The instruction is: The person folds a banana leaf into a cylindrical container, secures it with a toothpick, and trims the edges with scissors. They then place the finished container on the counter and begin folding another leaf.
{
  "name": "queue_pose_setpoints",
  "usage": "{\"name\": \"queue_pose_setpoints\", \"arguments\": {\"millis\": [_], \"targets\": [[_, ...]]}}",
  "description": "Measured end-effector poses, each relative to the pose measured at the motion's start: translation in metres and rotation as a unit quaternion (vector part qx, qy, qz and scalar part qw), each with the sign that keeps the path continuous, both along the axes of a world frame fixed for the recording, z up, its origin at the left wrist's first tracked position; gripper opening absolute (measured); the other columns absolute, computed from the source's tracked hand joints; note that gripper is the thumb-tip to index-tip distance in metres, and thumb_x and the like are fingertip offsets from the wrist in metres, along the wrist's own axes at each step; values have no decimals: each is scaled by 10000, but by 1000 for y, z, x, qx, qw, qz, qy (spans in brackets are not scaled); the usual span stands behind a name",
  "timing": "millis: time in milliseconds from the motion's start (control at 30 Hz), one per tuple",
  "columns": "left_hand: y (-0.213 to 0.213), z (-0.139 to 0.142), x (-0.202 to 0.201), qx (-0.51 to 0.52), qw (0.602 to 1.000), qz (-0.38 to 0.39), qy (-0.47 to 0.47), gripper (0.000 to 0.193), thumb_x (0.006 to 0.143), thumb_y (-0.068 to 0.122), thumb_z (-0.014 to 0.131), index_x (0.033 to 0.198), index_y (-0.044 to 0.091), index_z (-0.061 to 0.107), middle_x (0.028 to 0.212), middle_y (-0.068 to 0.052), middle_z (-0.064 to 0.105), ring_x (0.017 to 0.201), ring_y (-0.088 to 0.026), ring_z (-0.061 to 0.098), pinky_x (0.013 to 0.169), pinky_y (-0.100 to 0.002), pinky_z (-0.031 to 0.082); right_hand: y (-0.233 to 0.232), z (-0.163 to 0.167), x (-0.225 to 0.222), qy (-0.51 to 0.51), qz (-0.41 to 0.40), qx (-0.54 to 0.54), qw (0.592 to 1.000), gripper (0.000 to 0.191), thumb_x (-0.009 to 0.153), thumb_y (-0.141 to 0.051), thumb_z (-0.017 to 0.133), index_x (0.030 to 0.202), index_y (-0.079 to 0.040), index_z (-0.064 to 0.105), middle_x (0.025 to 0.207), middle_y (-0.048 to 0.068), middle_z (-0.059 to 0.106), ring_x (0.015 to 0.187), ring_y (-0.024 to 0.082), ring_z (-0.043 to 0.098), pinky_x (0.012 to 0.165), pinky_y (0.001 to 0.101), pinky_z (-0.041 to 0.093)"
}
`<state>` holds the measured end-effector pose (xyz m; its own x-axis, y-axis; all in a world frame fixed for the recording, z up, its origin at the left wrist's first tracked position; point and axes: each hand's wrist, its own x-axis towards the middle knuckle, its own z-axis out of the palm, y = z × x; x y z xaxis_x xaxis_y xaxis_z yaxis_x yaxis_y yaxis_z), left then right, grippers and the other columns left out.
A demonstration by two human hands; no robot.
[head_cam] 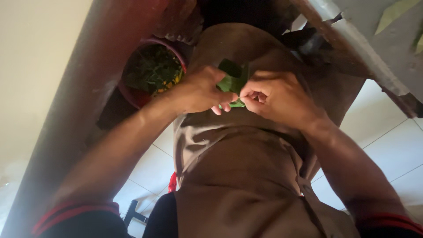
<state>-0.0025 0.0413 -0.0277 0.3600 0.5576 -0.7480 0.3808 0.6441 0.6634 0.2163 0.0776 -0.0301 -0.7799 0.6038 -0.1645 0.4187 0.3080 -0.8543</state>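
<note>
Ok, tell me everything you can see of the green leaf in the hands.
The green leaf looks fresh and thin, bright green where light hits it and darker at its upper part. It appears folded or bunched, held over the brown-clad lap. The left hand covers its left side; the right hand pinches its lower edge between thumb and fingertip. Most of it is hidden by the fingers, so its full shape cannot be told.

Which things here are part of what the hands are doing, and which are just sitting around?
In use:
- green leaf, pinched between both hands
- left hand
- right hand

Just sitting around:
- red bowl of leaves, beside the left hand
- brown cloth over the lap
- tiled floor
</note>
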Motion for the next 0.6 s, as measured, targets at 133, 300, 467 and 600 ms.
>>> {"name": "queue_pose_setpoints", "arguments": {"millis": [133, 300, 467, 600], "targets": [[-5, 0, 1, 7, 999, 45, -21, 203, 915, 126, 670, 1085, 16, 682, 862, -93, 771, 727, -168, 781, 631, -304, 644, -6, -1, -1, -18, -36, -7, 999, 48, 849, -61, 763, 869, -66, 720, 775, 52, 673, 636, 151, 669, 583, 298, 547], [-15, 9, 6, 76, 994, 72, 20, 141, 923, 108, 664, 967, -7, 734, 760, -75, 783, 635, -158, 767, 585, -295, 639, -16, 1, -8, 8, -73, 49, 996, 80, 807, -64, 763, 840, -58, 690, 737, 48, 658, 693, 184, 669, 630, 321, 550], [-17, 47, 12, 108, 987, 68, 98, 119, 921, 133, 656, 917, 30, 717, 706, -62, 768, 582, -133, 737, 571, -289, 594, -23, 26, -14, -8, -83, 98, 992, 65, 866, -58, 754, 910, -70, 708, 877, 81, 664, 762, 221, 673, 683, 343, 554], [-19, 92, -10, 25, 1000, 14, 0, 93, 892, 133, 684, 901, 52, 728, 723, -56, 780, 618, -101, 740, 556, -295, 601, 0, 72, -2, 142, 115, 182, 966, 222, 865, -22, 696, 1069, -105, 724, 1082, 28, 681, 999, 247, 664, 824, 345, 575]]}}
